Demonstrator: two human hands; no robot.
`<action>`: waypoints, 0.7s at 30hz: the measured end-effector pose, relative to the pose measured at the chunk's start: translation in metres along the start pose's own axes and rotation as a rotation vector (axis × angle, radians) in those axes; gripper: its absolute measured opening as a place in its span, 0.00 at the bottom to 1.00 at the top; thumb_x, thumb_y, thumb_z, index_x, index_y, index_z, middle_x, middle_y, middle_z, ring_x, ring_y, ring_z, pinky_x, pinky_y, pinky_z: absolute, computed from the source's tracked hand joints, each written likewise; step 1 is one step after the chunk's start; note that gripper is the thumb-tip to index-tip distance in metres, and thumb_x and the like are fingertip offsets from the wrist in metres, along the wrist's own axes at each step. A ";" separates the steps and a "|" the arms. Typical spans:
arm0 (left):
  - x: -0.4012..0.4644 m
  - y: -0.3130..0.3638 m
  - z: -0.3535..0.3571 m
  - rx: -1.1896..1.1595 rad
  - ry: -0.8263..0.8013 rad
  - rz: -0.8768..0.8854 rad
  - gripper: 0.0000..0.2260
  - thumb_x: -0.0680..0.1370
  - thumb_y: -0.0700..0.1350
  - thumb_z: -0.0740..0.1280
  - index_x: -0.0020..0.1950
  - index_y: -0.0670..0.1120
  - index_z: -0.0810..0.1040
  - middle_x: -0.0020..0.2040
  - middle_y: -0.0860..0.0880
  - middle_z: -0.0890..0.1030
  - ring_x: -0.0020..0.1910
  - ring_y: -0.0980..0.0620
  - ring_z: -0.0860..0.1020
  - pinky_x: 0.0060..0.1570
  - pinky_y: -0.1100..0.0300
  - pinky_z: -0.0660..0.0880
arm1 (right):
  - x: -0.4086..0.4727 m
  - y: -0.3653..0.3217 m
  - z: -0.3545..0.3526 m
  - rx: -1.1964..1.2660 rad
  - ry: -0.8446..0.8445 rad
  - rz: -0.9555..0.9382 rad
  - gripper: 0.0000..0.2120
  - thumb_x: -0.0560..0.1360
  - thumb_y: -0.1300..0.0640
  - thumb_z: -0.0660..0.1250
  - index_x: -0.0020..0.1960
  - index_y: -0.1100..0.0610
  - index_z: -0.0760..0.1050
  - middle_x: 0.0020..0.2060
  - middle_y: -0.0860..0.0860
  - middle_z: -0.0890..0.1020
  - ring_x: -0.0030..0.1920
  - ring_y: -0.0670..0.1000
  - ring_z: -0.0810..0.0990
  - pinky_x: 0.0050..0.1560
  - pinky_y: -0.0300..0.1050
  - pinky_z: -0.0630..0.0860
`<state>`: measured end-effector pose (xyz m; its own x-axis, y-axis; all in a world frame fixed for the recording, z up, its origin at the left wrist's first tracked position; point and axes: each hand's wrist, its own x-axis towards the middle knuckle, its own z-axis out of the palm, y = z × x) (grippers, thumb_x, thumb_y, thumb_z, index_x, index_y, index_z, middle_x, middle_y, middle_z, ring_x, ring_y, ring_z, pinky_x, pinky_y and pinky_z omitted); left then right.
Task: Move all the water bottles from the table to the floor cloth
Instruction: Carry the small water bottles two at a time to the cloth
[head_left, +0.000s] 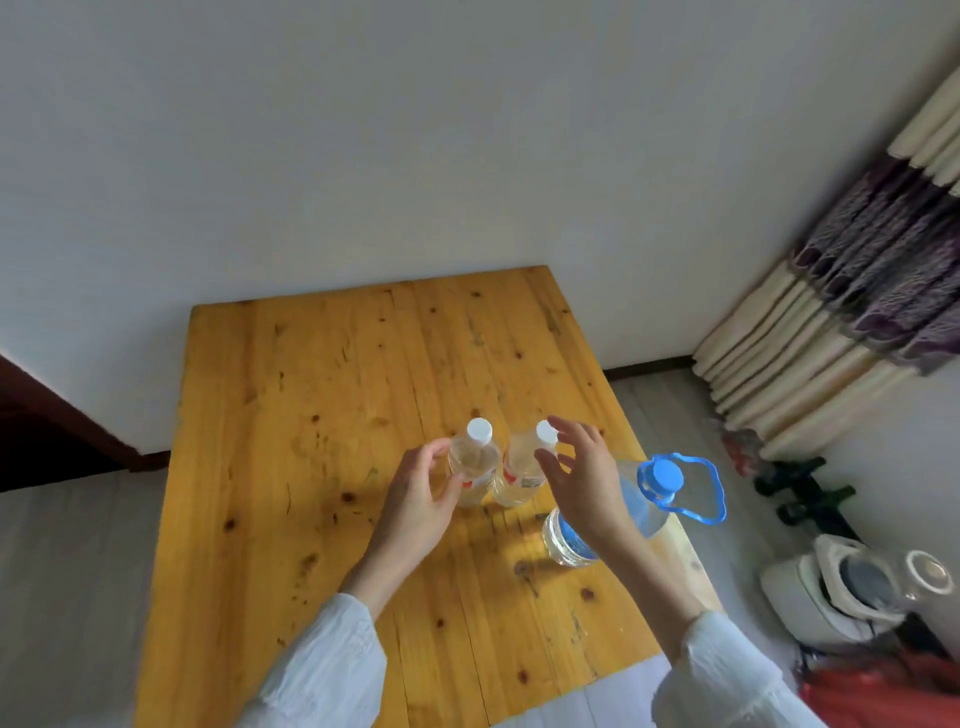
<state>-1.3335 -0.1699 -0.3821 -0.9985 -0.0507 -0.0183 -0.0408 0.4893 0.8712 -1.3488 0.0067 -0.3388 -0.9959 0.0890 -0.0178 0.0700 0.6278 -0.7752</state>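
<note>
1. Two small clear bottles standing upright side by side mid wooden table (322, 405), the left small bottle (474, 470) and the right small bottle (522, 470) touching or near enough, both white-capped with pale, faintly yellowish liquid inside

2. Left hand (421, 499) curling round the left small bottle, thumb and fingertips on or just about on its side, looks like a loose early hold rather than a firm clamp, can't tell for sure if contact is made

3. Right hand (582, 483) spread wide and relaxed beside the right small bottle, fingers apart, gripping nothing yet

4. Big jug (644, 499) with the blue cap and blue loop handle sitting partly behind the right wrist, close to the table's right edge. Floor cloth not in shot, so no idea where the drop-off is

5. Probably best to grab each small bottle round the body below the shoulder, not by the cap. Smooth thin plastic, likely to flex a bit, so firm but not crushing

6. Worth lifting straight up before swinging away, since the pair stand so close and the jug is right by the right forearm, easy to clip

7. Table is knotty varnished pine planks, glossy, so bottles may slide if nudged sideways
</note>
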 end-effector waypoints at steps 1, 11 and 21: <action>0.011 -0.001 0.003 0.030 0.008 0.043 0.18 0.75 0.44 0.66 0.65 0.47 0.69 0.60 0.52 0.71 0.58 0.58 0.69 0.55 0.70 0.64 | 0.010 0.002 0.006 -0.052 0.016 0.032 0.19 0.75 0.60 0.63 0.66 0.57 0.67 0.63 0.54 0.70 0.59 0.52 0.72 0.61 0.48 0.72; 0.071 -0.018 0.036 0.145 -0.097 0.197 0.20 0.72 0.48 0.70 0.62 0.47 0.72 0.60 0.51 0.74 0.60 0.55 0.70 0.54 0.74 0.62 | 0.051 0.022 0.040 -0.362 -0.041 0.185 0.23 0.75 0.62 0.62 0.69 0.59 0.63 0.63 0.57 0.69 0.63 0.58 0.66 0.60 0.49 0.67; 0.074 -0.034 0.023 0.050 -0.093 0.155 0.18 0.70 0.47 0.71 0.57 0.43 0.75 0.51 0.53 0.74 0.52 0.55 0.72 0.51 0.63 0.70 | 0.045 0.023 0.047 -0.424 -0.043 0.120 0.22 0.73 0.58 0.65 0.65 0.60 0.65 0.58 0.57 0.72 0.58 0.57 0.68 0.54 0.49 0.69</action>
<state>-1.4073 -0.1705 -0.4246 -0.9918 0.1080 0.0676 0.1149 0.5275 0.8418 -1.3943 -0.0112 -0.3876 -0.9802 0.1540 -0.1245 0.1936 0.8777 -0.4383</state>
